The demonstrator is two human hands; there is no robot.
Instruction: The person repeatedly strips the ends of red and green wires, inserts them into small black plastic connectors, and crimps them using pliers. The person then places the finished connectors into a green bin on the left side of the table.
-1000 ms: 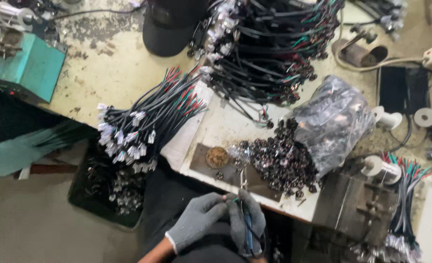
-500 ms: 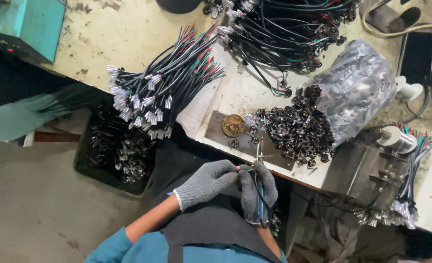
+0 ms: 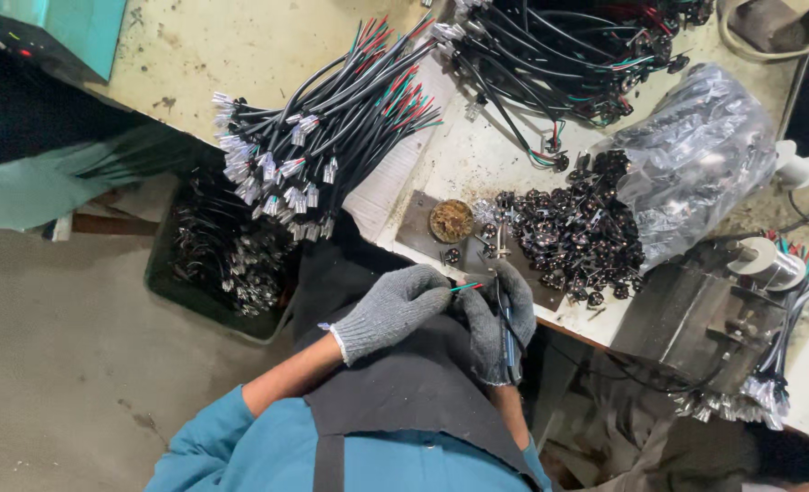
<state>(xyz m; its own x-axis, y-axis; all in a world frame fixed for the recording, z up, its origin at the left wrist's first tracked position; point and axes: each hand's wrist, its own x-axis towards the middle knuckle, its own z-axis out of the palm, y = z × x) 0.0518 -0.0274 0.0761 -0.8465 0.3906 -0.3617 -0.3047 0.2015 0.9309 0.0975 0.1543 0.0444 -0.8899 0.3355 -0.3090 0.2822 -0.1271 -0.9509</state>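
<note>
grey knit gloves [image 3: 395, 310], black wires [image 3: 331, 128] with red-green ends, teal sleeve [image 3: 213, 446], cream bench [image 3: 240, 55].

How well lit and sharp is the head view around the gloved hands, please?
Head view: even, soft light with no hard shadows; the left hand and right hand are sharp; glare only on the clear plastic bag; the floor tray of parts sits in dim shade.

Teal machine [image 3: 53, 27], clear plastic bag [image 3: 696, 159] of black parts, dark bin [image 3: 217, 273] of connectors, brass dish [image 3: 451, 220]
</note>
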